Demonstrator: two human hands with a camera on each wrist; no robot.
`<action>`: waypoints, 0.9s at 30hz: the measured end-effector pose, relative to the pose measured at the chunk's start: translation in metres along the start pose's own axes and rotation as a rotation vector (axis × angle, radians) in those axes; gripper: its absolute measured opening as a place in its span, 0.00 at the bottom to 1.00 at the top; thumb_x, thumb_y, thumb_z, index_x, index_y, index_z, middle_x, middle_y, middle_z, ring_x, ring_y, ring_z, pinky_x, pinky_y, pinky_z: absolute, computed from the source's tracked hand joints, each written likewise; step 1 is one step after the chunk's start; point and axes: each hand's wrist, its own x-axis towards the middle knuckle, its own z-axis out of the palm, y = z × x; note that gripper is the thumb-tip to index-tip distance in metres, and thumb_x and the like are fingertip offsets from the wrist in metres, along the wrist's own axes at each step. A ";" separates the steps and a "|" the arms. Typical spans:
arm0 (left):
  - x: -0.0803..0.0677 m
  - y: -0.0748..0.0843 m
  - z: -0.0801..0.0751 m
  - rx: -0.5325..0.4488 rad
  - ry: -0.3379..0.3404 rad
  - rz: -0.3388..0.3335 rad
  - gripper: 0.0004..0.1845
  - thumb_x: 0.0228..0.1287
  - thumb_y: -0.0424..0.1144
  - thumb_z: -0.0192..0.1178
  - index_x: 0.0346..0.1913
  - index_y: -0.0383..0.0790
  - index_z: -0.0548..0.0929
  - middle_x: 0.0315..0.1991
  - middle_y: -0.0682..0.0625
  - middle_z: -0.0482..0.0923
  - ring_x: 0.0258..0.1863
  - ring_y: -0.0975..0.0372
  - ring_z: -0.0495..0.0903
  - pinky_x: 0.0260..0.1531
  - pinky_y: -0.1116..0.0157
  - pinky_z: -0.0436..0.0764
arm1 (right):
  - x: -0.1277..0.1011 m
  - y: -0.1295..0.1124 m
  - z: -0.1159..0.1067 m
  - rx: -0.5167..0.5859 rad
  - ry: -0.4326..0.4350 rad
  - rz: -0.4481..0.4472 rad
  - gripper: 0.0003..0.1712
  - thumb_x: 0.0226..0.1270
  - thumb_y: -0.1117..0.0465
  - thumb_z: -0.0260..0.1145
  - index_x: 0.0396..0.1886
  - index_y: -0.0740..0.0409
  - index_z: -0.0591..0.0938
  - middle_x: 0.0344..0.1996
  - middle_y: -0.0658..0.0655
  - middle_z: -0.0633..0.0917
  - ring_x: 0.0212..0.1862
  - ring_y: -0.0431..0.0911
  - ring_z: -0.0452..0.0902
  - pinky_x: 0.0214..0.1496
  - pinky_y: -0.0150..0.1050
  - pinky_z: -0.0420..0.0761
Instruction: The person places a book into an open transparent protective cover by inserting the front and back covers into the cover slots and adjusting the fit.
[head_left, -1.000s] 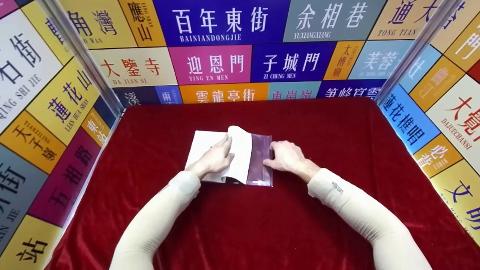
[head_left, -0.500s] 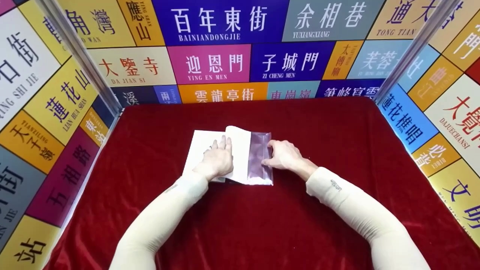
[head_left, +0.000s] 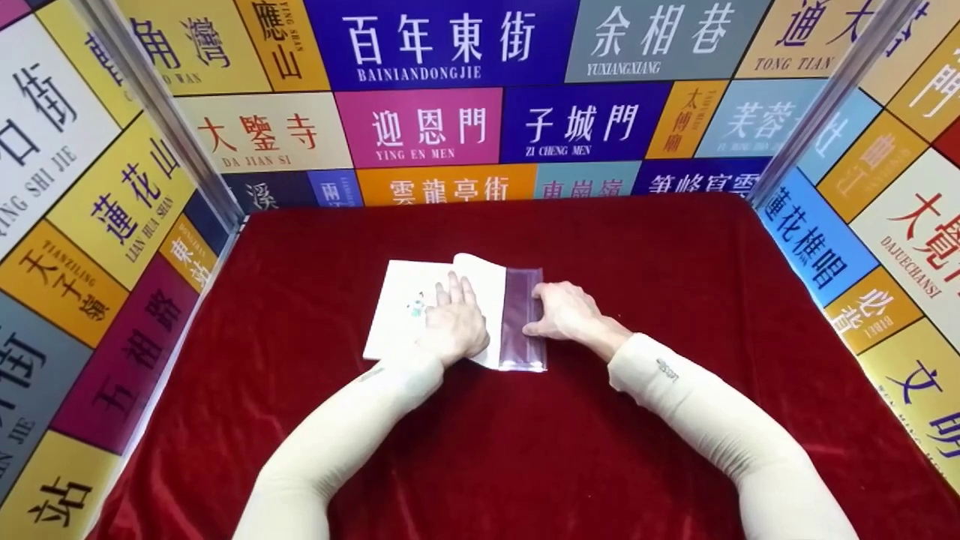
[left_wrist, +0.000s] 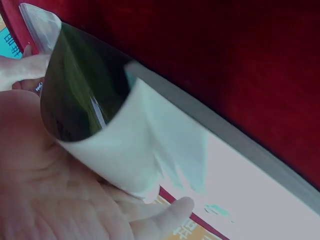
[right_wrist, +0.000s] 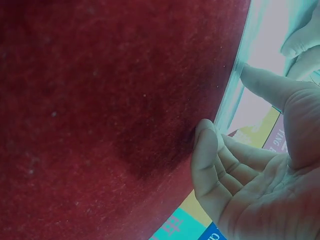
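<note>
A white book [head_left: 394, 319] with a small green print lies on the red cloth. Its right part is a white leaf bent over in a curve, with a clear plastic cover [head_left: 517, 304] reaching out to the right. My left hand [head_left: 455, 322] lies on the bent leaf with fingers extended. In the left wrist view the curled leaf [left_wrist: 120, 155] arches beside the palm, dark and glossy inside, above the grey page edge [left_wrist: 225, 125]. My right hand [head_left: 574, 311] grips the plastic's right edge [right_wrist: 236, 85], thumb and curled fingers at two spots along it.
Red velvet cloth [head_left: 540, 457] covers the table. Upright panels with coloured street-name signs [head_left: 420, 127] stand at the back and both sides, joined by metal corner posts [head_left: 832, 97].
My left hand has slid right across the book and turned its fingers away from me, baring the green print. My right hand stays at the plastic edge.
</note>
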 end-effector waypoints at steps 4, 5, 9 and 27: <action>0.002 0.010 0.001 -0.026 -0.028 -0.016 0.45 0.89 0.53 0.45 0.91 0.29 0.42 0.93 0.30 0.36 0.93 0.34 0.47 0.82 0.36 0.74 | 0.000 0.000 0.001 0.004 0.000 -0.004 0.37 0.59 0.44 0.86 0.63 0.57 0.86 0.55 0.63 0.92 0.56 0.61 0.89 0.59 0.62 0.90; 0.002 0.012 0.001 -0.030 -0.039 -0.020 0.46 0.89 0.54 0.45 0.92 0.30 0.41 0.94 0.31 0.35 0.93 0.35 0.46 0.83 0.36 0.72 | 0.000 0.000 0.001 0.005 0.000 -0.003 0.37 0.60 0.44 0.86 0.64 0.57 0.86 0.54 0.63 0.92 0.56 0.61 0.89 0.58 0.62 0.90; 0.005 0.015 0.004 -0.012 -0.064 -0.028 0.46 0.90 0.57 0.43 0.92 0.33 0.39 0.94 0.34 0.31 0.94 0.36 0.43 0.85 0.37 0.69 | -0.001 0.001 0.001 0.004 0.003 -0.003 0.37 0.61 0.43 0.85 0.63 0.58 0.86 0.52 0.62 0.92 0.53 0.60 0.88 0.57 0.61 0.90; 0.000 -0.028 -0.006 0.017 -0.180 0.162 0.53 0.85 0.65 0.51 0.94 0.47 0.34 0.94 0.35 0.22 0.94 0.34 0.35 0.89 0.30 0.55 | 0.000 -0.005 -0.002 -0.039 -0.031 -0.007 0.36 0.62 0.43 0.84 0.62 0.59 0.87 0.54 0.64 0.91 0.57 0.61 0.87 0.59 0.61 0.89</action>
